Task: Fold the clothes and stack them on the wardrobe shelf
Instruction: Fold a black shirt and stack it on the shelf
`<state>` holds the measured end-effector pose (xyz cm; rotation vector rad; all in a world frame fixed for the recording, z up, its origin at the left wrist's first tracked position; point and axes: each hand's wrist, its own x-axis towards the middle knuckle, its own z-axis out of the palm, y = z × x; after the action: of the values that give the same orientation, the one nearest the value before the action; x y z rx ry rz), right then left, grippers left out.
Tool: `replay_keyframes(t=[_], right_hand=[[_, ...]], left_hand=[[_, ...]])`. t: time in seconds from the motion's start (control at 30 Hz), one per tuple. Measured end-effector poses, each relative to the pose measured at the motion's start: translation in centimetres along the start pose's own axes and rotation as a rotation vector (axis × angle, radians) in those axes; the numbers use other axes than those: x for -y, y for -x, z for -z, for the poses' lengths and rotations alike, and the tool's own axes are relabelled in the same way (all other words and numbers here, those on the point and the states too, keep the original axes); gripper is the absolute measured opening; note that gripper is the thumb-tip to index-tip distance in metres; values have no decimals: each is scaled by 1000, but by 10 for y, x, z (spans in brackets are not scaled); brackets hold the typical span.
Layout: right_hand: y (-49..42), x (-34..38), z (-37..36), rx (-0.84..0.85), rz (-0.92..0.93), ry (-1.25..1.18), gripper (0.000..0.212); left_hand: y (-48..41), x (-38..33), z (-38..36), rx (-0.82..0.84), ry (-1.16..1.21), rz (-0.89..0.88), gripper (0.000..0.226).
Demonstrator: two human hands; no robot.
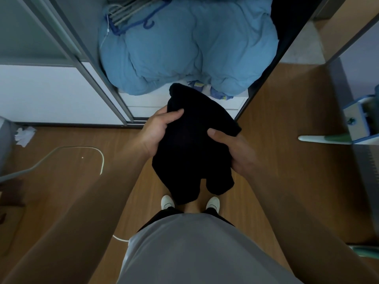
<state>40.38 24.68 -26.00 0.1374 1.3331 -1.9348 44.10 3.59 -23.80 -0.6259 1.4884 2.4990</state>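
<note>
A black garment [190, 148], bunched and partly folded, hangs in the air in front of me, over the wooden floor. My left hand [158, 130] grips its left edge, thumb on top of the cloth. My right hand [233, 150] grips its right side, thumb pressed on the front. The garment's lower end droops toward my feet. Ahead, the open wardrobe holds a bulky light-blue duvet [188, 48] on a white shelf [143, 103].
Grey and blue hangers [131, 15] lie on the duvet at the back left. A sliding wardrobe door [51, 93] stands at the left. A white cable [98, 154] and crumpled paper [24, 136] lie on the floor. A blue-white object [356, 121] sits at the right.
</note>
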Motion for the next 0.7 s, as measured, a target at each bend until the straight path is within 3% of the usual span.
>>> replay_keyframes(t=[0.13,0.2,0.3,0.37,0.5,0.6,0.7], right_hand=[[1,10,-1,-84,156,322,30],[-1,14,0,-124,193,436,29],[-8,17,0,-205,126,335,37],[-12,20,0,-234,44,219,39],[-17,27,11,-116,-26,74,36],[-18,21,19,-26,-35,350,38],[-20,12,24,-142,34,510,26]], left_hand=[[-5,0,7,-141,-72,75,14],[-4,1,14,-142,-49,175,24],[0,5,31,9,22,225,38],[3,11,38,104,-71,228,37],[-4,18,33,-1,-144,140,55],[-11,15,28,-67,-123,85,44],[-13,15,33,-112,-126,71,35]])
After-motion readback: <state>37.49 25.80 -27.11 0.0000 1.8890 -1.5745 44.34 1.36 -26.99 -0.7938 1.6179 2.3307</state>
